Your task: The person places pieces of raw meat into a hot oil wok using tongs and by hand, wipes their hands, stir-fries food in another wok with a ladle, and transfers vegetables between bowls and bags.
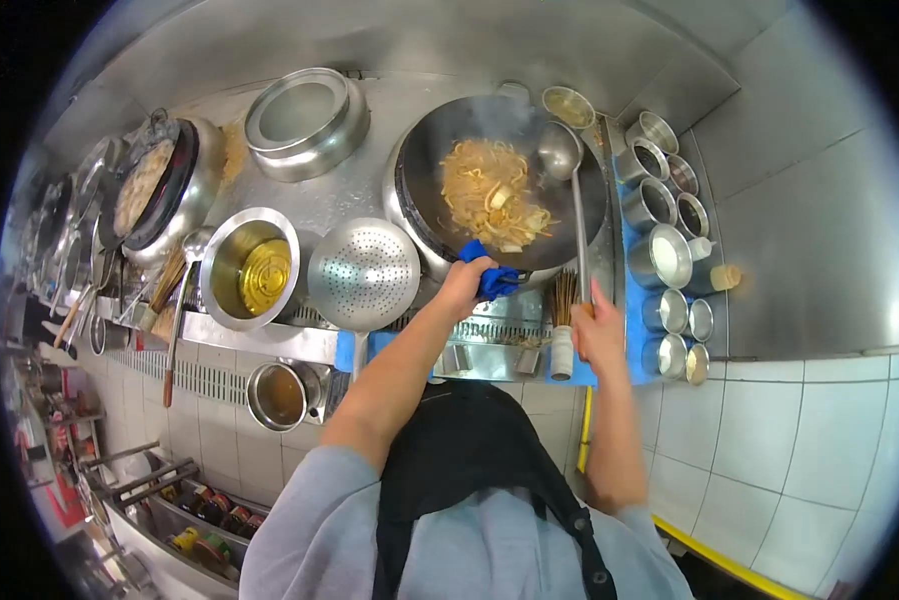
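Observation:
A dark wok [424,170] sits on the burner with steam rising from it. Noodles with pale vegetable pieces [484,190] lie in its middle. My left hand [463,287] is closed on a bunched blue cloth [491,272] at the wok's near edge; the part of the rim under the cloth is hidden. My right hand [599,335] grips the long handle of a metal ladle [559,150]. The ladle's bowl is over the right side of the wok, beside the noodles.
A perforated strainer [364,270] and a pot of yellow oil [265,278] stand left of the wok. Several metal seasoning cups [659,255] line the blue surface at right. A bamboo brush [562,330] stands near my right hand. A pot [277,396] sits below the counter edge.

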`<state>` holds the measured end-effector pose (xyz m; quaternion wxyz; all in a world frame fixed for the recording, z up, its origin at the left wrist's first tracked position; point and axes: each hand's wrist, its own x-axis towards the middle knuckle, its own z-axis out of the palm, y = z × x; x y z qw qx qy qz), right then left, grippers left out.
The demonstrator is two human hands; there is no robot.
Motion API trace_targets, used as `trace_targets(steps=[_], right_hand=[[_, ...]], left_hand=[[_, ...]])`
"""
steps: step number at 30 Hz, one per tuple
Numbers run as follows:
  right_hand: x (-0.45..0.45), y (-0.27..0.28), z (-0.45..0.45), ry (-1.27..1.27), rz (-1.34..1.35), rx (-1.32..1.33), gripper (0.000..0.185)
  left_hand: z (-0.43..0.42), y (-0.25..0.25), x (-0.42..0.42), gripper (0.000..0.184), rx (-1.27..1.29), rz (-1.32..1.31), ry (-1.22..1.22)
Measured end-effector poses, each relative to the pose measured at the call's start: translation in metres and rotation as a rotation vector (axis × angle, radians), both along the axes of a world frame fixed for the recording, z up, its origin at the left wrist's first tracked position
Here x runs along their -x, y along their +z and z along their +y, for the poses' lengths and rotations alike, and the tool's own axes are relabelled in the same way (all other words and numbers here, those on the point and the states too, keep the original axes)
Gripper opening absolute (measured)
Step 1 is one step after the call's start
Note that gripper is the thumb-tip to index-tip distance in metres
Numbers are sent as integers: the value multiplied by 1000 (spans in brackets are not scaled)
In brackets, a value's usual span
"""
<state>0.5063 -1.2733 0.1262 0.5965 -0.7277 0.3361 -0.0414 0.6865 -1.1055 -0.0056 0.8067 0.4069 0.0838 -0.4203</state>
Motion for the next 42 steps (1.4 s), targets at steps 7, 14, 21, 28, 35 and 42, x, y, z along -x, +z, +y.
trace_targets(steps=[7, 14, 21, 28, 35, 42], right_hand=[[-12, -35, -36, 172, -128, -832, 72], [53, 2, -59, 365, -109, -489, 69], [56, -26, -98, 518, -113, 455, 72], [36, -28, -139, 524, -53, 261, 71], [-49, -42, -147, 625, -97, 620, 71], [1, -33, -181, 993, -146, 739, 66]], left_hand=[[12, 44, 26, 39, -57, 90, 100], [45, -4, 94, 57, -596, -404, -13], [30, -39, 156, 57, -1353, -1241, -299], [31, -5, 190, 76, -1490, -1146, -35], [80, -28, 321, 71, -1435, -956, 33], [164, -135, 537, 80, -1194, 343, -415]])
